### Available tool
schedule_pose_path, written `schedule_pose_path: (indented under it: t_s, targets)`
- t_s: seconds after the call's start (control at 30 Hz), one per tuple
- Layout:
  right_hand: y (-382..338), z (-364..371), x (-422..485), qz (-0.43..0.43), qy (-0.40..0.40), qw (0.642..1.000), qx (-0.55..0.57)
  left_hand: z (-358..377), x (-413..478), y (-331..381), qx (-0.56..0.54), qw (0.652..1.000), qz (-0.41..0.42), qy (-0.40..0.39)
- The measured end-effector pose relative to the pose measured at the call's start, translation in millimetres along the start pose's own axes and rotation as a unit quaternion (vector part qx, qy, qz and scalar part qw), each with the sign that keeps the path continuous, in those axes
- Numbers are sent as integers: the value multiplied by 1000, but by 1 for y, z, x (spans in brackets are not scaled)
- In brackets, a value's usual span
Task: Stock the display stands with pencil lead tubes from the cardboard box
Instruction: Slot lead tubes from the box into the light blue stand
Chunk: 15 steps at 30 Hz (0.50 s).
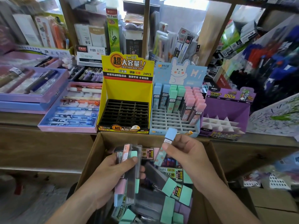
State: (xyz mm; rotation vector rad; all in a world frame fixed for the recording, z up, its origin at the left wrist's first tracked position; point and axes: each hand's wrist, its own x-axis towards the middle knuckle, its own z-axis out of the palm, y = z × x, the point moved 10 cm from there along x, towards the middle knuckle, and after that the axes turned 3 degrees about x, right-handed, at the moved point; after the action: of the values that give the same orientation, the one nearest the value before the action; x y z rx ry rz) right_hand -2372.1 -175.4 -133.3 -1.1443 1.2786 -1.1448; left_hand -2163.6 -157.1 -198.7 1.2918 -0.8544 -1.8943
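Above the open cardboard box (90,160), the right hand (187,154) pinches a blue-capped pencil lead tube (170,135). The thumb and the curled fingers (183,140) are clamped on it. Its cap tilts up toward the front edge of the blue rabbit display stand (176,125), near it but apart. The thumb covers the middle of the tube, so only the cap, a strip of white label and a patterned lower end show.

The left hand (113,170) grips a bundle of tubes (131,156) over the box, with the thumb pressed across a mint cap and the fingers wrapped behind. Pink and blue caps stick out below the palm. The clear bodies overlap, so I cannot count the tubes.

Inside the box lie loose tubes (169,186) in disorder, with mint and lilac caps and yellow-green labels. The hands hide some of them, and the bottom of the frame cuts off the near end of the box.

The rabbit stand holds blue, mint and pink tubes upright in its rear rows, with a grey grid of cells in front of them. Just to its left, the yellow display stand (127,88) shows a black slotted grid. To its right, the purple display stand (226,109) shows white dividers. All three sit on the counter (21,120) just behind the box. Pink and lilac pen boxes (71,109) lie further left. Packaged stationery fills the shelves (147,29) behind, blurred, and the right edge is smeared beyond reading.
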Motion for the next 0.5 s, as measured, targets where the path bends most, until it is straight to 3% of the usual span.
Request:
schedule_pose_path:
  t_s: [0.23, 0.5]
  targets:
    - [-64, -3, 21, -148, -13, 982, -116, -2, 2, 1, -11, 1000, 4, 0]
    - [-125, -7, 64, -222, 21, 949, -222, -3, 3, 4, -13, 1000, 20, 3]
